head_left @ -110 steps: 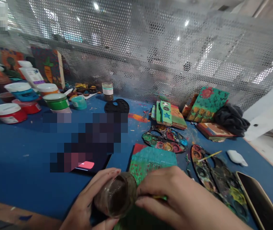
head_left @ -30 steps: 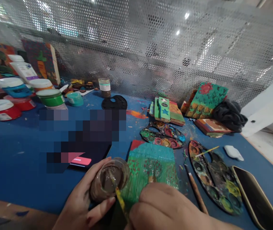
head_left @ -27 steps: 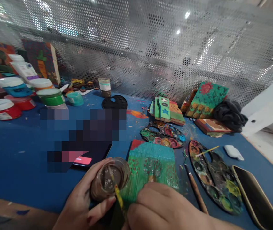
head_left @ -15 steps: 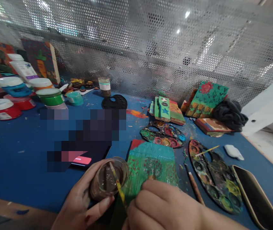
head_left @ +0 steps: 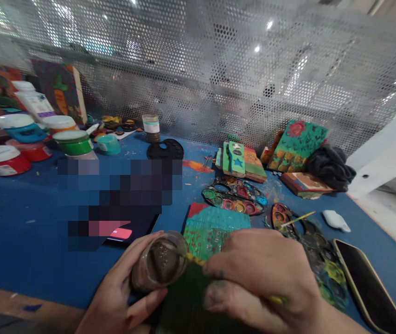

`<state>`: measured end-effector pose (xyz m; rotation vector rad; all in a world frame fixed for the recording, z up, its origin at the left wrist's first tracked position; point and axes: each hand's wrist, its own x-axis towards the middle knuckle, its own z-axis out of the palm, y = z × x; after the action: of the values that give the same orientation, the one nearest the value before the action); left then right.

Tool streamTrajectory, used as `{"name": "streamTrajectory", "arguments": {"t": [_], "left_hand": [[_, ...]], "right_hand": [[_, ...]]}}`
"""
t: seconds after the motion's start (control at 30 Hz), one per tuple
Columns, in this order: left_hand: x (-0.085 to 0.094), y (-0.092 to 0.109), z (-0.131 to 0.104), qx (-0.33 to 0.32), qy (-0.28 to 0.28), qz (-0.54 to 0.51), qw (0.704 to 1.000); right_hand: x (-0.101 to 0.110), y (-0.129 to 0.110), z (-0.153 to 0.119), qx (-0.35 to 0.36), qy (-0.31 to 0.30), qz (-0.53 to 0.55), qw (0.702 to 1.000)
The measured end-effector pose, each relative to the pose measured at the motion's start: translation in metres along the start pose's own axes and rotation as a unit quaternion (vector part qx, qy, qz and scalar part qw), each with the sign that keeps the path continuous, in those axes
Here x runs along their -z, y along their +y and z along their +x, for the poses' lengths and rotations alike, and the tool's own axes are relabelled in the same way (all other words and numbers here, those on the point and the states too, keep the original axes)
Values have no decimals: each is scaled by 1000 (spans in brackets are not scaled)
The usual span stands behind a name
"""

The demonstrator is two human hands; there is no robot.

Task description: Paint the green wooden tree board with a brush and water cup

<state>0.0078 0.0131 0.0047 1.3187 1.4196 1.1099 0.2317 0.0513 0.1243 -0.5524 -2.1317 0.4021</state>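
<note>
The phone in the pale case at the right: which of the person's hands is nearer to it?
The right. The right hand is to the left of the phone, not touching it; the left hand, around the jar, is farther left.

Jar of liquid (head_left: 162,262) sits in left hand (head_left: 119,290) at painted board's (head_left: 200,229) left; right hand (head_left: 267,269), gripping handheld brush (head_left: 196,260), over its near right. Behind board: paint palette (head_left: 236,193), farther back block stack (head_left: 237,162); paint tubs (head_left: 74,144) far left, behind. Right of board: second palette (head_left: 318,248), loose brush (head_left: 298,218) on it, phone (head_left: 368,283) farther right.
</note>
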Motion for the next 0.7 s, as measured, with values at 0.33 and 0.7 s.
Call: {"name": "streamTrajectory", "arguments": {"t": [0.33,0.7], "left_hand": [[-3,5,1,33,33,-36,998],[-7,4,1,20,59,-39,997]], "right_hand": [[5,-5,-6,-51,-103,-35,993],[-6,-1,-21,9,-98,-119,988]]}}
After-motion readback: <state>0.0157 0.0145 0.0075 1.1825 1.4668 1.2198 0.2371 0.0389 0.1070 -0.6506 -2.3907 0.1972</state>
